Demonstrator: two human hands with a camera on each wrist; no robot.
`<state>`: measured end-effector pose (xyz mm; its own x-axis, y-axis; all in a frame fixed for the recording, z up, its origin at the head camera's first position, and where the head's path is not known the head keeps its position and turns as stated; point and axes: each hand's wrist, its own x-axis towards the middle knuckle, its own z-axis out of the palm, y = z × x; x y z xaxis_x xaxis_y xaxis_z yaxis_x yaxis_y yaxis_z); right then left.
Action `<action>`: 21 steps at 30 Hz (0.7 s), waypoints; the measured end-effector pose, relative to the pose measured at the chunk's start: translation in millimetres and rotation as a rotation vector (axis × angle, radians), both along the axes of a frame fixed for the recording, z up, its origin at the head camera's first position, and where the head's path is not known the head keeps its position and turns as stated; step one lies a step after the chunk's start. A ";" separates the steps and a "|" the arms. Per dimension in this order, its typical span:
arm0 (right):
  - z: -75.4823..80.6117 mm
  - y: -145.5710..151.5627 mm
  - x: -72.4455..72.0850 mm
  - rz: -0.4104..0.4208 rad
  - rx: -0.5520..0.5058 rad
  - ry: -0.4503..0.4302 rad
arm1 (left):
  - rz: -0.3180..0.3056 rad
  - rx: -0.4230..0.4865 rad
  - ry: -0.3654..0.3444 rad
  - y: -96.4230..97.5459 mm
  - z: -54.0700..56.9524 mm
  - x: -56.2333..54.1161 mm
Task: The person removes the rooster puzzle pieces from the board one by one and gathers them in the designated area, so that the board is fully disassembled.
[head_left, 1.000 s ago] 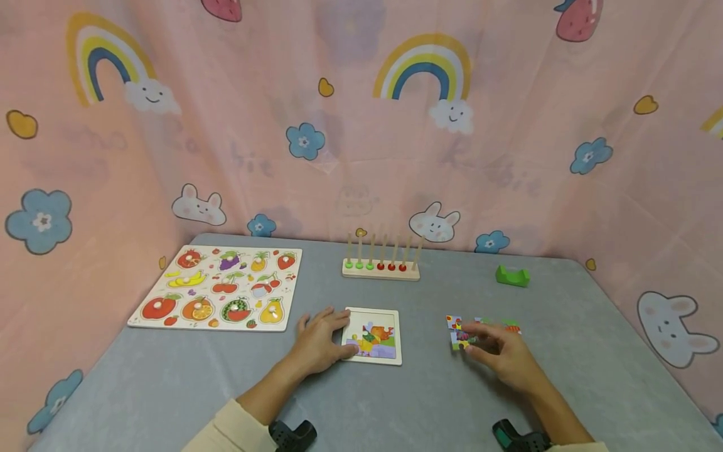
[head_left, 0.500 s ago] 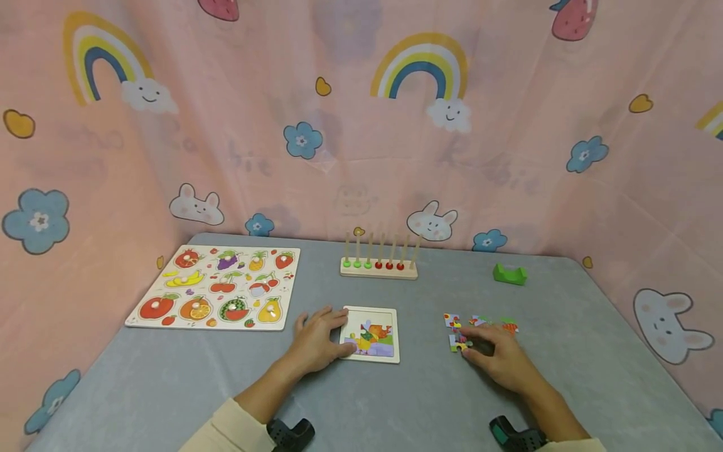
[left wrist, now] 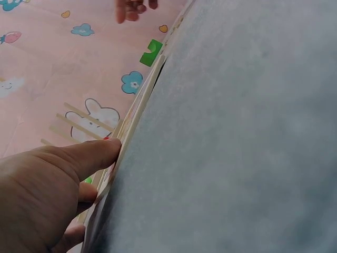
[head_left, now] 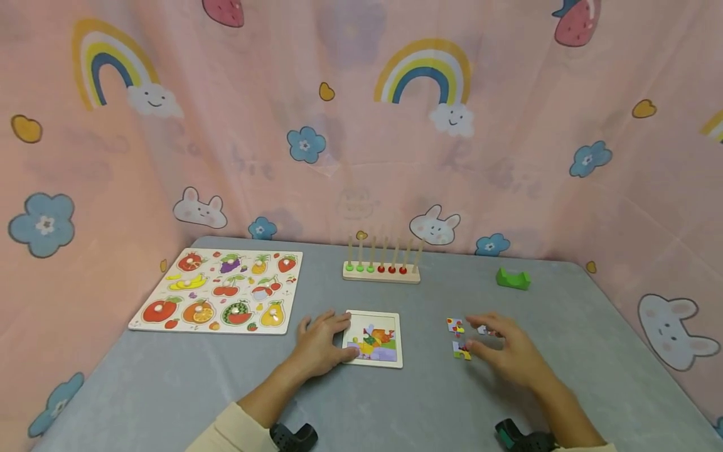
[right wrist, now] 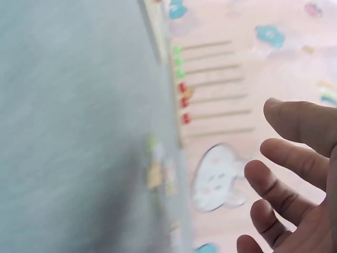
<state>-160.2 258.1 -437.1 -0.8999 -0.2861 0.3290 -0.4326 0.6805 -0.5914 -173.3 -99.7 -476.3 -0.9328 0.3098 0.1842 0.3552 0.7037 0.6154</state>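
The left forearm [head_left: 273, 390] slants up and to the right, and the left hand [head_left: 319, 345] lies back up, its thumb and forefinger stretched out and spread apart. The right forearm [head_left: 567, 408] slants up and to the left. The right hand [head_left: 511, 353] hangs with its fingers loosely bent, a gap between thumb and forefinger. The two hands are well apart.

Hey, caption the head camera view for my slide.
Left hand touching a framed puzzle, right hand by loose puzzle pieces.
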 end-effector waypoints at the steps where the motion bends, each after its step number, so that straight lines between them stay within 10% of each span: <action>1: 4.7 -2.2 0.7 0.006 -0.001 0.005 | 0.001 0.001 0.000 0.1 0.3 0.1; 21: 51.2 -51.8 5.8 0.117 -0.069 0.089 | -0.004 0.003 0.033 -0.1 -3.2 -0.2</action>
<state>-154.4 206.3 -385.9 -0.8284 -0.3611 0.4281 -0.5589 0.5816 -0.5910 -173.5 -99.8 -479.4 -0.9250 0.3126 0.2159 0.3780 0.7007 0.6052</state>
